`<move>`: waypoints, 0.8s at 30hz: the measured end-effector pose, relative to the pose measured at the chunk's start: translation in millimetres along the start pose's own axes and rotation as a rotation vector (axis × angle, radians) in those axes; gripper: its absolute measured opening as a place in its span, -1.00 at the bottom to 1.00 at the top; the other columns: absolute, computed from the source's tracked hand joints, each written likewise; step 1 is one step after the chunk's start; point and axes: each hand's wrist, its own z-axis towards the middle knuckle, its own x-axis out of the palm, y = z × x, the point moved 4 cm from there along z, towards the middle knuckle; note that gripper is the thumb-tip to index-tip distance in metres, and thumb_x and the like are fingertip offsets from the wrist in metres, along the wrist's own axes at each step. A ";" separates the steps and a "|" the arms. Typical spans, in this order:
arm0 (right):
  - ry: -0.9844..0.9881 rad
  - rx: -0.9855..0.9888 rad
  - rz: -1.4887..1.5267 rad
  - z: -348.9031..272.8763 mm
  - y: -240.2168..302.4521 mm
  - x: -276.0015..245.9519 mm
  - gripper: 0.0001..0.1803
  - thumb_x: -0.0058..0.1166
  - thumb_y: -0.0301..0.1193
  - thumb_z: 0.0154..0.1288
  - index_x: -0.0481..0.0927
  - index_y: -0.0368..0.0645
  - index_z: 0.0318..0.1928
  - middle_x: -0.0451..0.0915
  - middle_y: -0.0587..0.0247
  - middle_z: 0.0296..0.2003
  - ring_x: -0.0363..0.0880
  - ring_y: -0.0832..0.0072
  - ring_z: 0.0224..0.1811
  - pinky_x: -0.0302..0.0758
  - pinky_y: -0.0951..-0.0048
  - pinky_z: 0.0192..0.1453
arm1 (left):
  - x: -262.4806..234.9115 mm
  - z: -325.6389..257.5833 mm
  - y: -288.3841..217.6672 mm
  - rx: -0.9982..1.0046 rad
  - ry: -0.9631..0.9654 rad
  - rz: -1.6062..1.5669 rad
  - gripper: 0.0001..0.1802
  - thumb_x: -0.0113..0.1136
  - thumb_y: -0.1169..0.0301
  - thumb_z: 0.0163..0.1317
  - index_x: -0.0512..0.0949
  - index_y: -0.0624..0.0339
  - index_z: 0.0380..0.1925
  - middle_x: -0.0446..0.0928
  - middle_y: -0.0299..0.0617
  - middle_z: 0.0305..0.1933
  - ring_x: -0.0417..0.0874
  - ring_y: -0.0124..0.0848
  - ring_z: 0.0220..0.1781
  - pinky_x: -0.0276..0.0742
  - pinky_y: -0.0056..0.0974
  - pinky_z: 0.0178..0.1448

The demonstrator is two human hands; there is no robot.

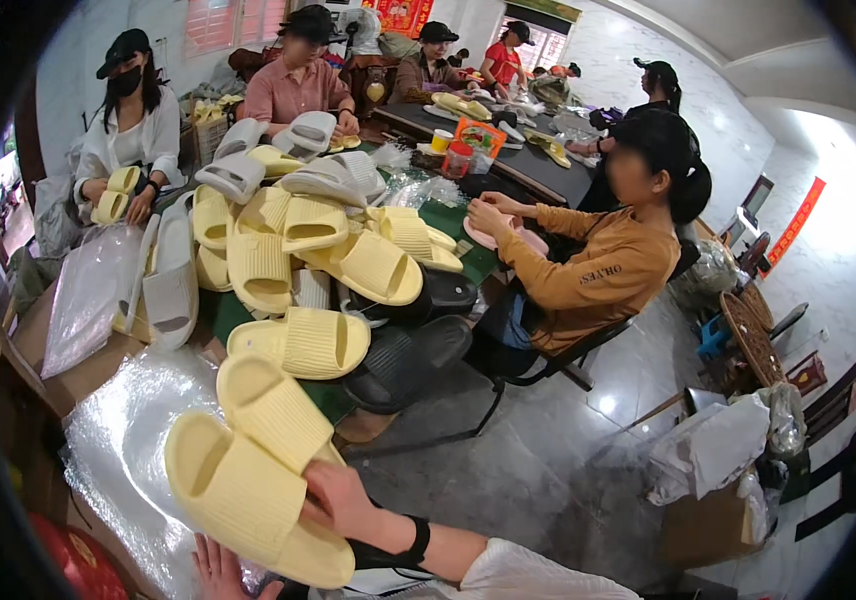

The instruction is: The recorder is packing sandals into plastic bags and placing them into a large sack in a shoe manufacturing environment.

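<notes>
A pair of pale yellow ribbed slide slippers (236, 490) lies in the grip of my right hand (346, 500), whose fingers are tucked into the foot openings. The two slippers sit side by side, one overlapping the other, tilted above clear plastic bags (133, 430). My left hand (220, 572) is low at the bottom edge, fingers spread flat against the clear plastic, partly hidden below the slippers. Just beyond is a heap of yellow slippers (313, 343), grey slippers (170, 290) and black slippers (408, 365) on a green-topped table.
A person in an orange top (598, 270) sits to the right, holding a pink slipper (488, 225). Several other people work around the tables farther back. A red-lidded jar (457, 160) stands past the heap. At right, a cardboard box (713, 525) sits on the shiny floor.
</notes>
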 end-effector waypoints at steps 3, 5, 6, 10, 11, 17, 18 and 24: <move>0.077 0.044 0.069 -17.6 9.3 17.0 -0.72 0.23 -0.34 0.21 0.42 -0.25 -0.33 0.41 0.04 -0.47 0.47 0.03 -0.41 0.39 0.16 -0.36 | 6.9 -3.2 13.2 0.003 -0.006 -0.015 -0.04 0.37 -0.07 0.08 0.29 0.16 0.41 0.20 0.15 0.50 0.07 0.21 0.55 -0.08 0.27 0.55; 0.131 0.083 0.091 -24.5 16.0 19.7 -0.72 0.23 -0.33 0.22 0.43 -0.26 -0.33 0.41 0.04 -0.49 0.47 0.04 -0.43 0.38 0.15 -0.37 | 9.6 -4.3 18.1 0.026 0.002 -0.050 -0.07 0.38 -0.06 0.06 0.32 0.13 0.38 0.23 0.16 0.47 0.08 0.22 0.54 -0.07 0.27 0.54; 0.130 0.083 0.096 -25.1 19.7 18.3 -0.72 0.23 -0.33 0.22 0.43 -0.26 -0.33 0.41 0.04 -0.49 0.47 0.04 -0.43 0.38 0.15 -0.37 | 8.6 -6.0 18.8 0.039 0.005 -0.066 -0.08 0.39 -0.06 0.05 0.33 0.12 0.37 0.25 0.16 0.46 0.09 0.23 0.53 -0.06 0.28 0.54; 0.104 0.050 0.116 -26.7 20.8 15.1 -0.73 0.23 -0.35 0.21 0.45 -0.27 -0.31 0.45 0.02 -0.46 0.50 0.03 -0.41 0.40 0.17 -0.36 | 2.3 -4.8 10.0 0.004 -0.006 -0.060 -0.08 0.35 -0.08 0.07 0.32 0.11 0.38 0.24 0.15 0.47 0.08 0.19 0.55 -0.07 0.26 0.55; 0.071 0.056 0.165 -25.7 21.8 8.8 -0.74 0.24 -0.35 0.20 0.46 -0.27 -0.31 0.46 0.01 -0.45 0.50 0.02 -0.40 0.40 0.19 -0.37 | 2.4 -5.6 9.3 0.012 -0.021 -0.063 -0.08 0.34 -0.09 0.09 0.30 0.11 0.40 0.21 0.14 0.49 0.06 0.17 0.56 -0.08 0.25 0.55; -0.250 0.045 0.269 -14.8 -11.3 -28.2 -0.84 0.19 -0.47 0.19 0.58 -0.28 -0.24 0.56 -0.03 -0.42 0.59 0.08 -0.41 0.49 0.28 -0.33 | -1.6 -4.2 -0.9 0.007 -0.022 -0.050 -0.03 0.30 -0.10 0.14 0.22 0.11 0.46 0.10 0.08 0.57 -0.01 0.12 0.60 -0.11 0.24 0.57; -0.300 0.042 0.225 -11.6 -22.3 -39.7 -0.85 0.17 -0.50 0.20 0.60 -0.29 -0.23 0.59 -0.03 -0.40 0.62 0.11 -0.41 0.50 0.31 -0.32 | -1.0 -3.4 -1.1 0.007 -0.014 -0.046 -0.03 0.30 -0.09 0.14 0.20 0.12 0.47 0.07 0.06 0.58 -0.02 0.12 0.60 -0.12 0.24 0.57; -0.513 -0.042 0.095 51.1 -61.4 -122.0 -0.75 0.05 -0.47 0.43 0.55 -0.40 0.00 0.67 0.19 -0.11 0.60 0.53 -0.07 0.53 0.44 0.02 | -1.8 -4.5 0.1 0.024 -0.007 -0.020 -0.03 0.36 0.01 0.13 0.19 0.12 0.48 0.09 0.05 0.57 0.00 0.09 0.60 -0.11 0.21 0.57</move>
